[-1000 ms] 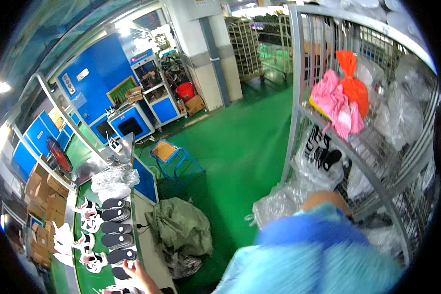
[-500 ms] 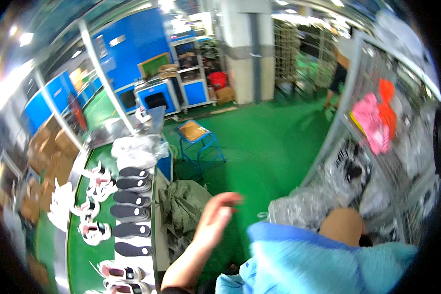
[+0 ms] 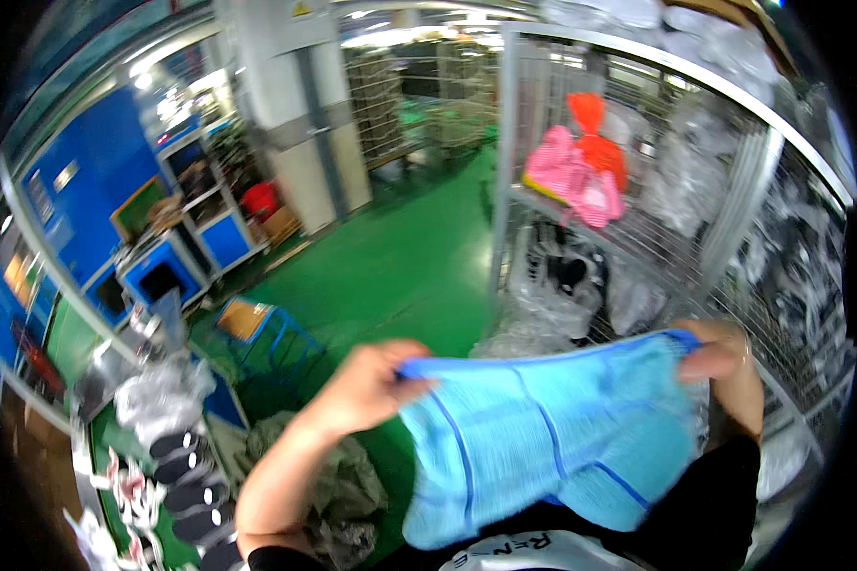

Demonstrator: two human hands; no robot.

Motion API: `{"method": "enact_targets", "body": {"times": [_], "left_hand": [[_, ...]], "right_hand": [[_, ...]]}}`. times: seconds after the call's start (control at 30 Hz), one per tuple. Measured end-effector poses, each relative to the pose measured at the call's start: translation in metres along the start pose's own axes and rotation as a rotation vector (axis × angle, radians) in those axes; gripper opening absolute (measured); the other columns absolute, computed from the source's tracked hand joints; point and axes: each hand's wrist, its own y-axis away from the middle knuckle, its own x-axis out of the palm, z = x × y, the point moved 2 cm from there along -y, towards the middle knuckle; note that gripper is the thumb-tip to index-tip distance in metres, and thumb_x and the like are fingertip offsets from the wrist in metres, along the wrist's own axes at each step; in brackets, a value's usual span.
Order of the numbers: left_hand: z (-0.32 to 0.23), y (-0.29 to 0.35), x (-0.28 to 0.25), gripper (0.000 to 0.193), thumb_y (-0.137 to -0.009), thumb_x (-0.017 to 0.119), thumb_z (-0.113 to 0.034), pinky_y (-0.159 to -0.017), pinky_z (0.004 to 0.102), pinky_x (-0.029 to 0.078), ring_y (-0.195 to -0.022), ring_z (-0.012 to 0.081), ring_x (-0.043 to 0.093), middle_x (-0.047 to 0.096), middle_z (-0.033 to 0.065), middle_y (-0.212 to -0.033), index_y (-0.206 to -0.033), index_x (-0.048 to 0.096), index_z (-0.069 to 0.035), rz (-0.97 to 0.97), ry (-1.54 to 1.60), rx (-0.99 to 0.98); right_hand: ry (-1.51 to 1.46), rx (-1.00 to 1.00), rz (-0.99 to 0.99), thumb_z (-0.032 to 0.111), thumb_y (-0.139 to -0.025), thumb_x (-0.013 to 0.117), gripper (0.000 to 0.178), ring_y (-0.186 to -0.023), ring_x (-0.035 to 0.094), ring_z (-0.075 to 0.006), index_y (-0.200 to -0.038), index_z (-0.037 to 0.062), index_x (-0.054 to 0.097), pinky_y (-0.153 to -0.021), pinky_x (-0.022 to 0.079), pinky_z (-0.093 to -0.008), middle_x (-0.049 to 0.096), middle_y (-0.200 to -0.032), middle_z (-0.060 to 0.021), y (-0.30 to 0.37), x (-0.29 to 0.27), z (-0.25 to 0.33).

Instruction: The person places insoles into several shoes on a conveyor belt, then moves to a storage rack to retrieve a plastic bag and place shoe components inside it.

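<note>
A fluffy light blue cloth [image 3: 552, 428] with darker blue trim and dark blue lines hangs spread in front of my body. My left hand [image 3: 376, 381] is closed on its upper left corner. At the upper right corner my right hand [image 3: 719, 354] pinches the same darker edge. Between the two hands the top edge runs fairly straight, and the lower part falls over my black clothing. Motion blurs the fingers somewhat.
A metal wire rack [image 3: 505, 200] stands ahead on the right, with a pink striped cloth [image 3: 560, 164], an orange bag [image 3: 602, 157] and clear plastic bags. Black insoles [image 3: 195, 495] and white shoes [image 3: 135, 495] lie on the bench at lower left. A blue-framed stool [image 3: 248, 319] stands beyond.
My view has swung to the right. My left hand, earlier free with fingers apart, now grips the cloth. The cloth is raised and stretched between both hands.
</note>
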Motion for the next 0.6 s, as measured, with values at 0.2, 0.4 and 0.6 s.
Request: {"method": "enact_targets", "body": {"times": [0.2,0.4,0.6], "left_hand": [[-0.093,-0.124,-0.044,0.023,-0.065,0.066,-0.03,-0.059,0.0361,0.043,-0.065,0.0276,0.053,0.054,0.0078,-0.07,-0.073,0.061,-0.009,-0.642,-1.066,0.266],[-0.164,-0.276,-0.103,0.027,-0.083,0.052,-0.027,-0.034,0.0168,0.036,-0.04,0.0045,0.046,0.054,0.0016,-0.059,-0.099,0.047,-0.006,-0.257,0.089,0.061],[-0.233,-0.424,-0.13,0.032,-0.077,0.052,-0.01,-0.074,0.0288,0.046,-0.088,0.0186,0.053,0.052,0.0122,-0.097,-0.105,0.039,-0.001,-0.657,0.491,0.652]], "right_hand": [[0.054,-0.011,-0.699,0.027,-0.083,0.046,0.03,-0.046,0.045,-0.009,-0.093,0.0,0.053,-0.043,0.039,-0.0216,0.046,-0.056,0.0,0.042,-0.085,0.003],[-0.72,-0.554,-1.227,0.011,-0.083,0.038,0.026,-0.056,0.056,-0.0158,-0.102,-0.0024,0.05,-0.052,0.048,-0.0205,0.059,-0.074,-0.0138,0.04,-0.201,0.019],[-0.165,-0.914,-1.393,0.024,-0.075,0.059,0.038,-0.088,0.053,-0.0179,-0.106,0.0042,0.052,-0.077,0.043,-0.0298,0.055,-0.102,-0.0097,0.05,-0.343,0.024]]}}
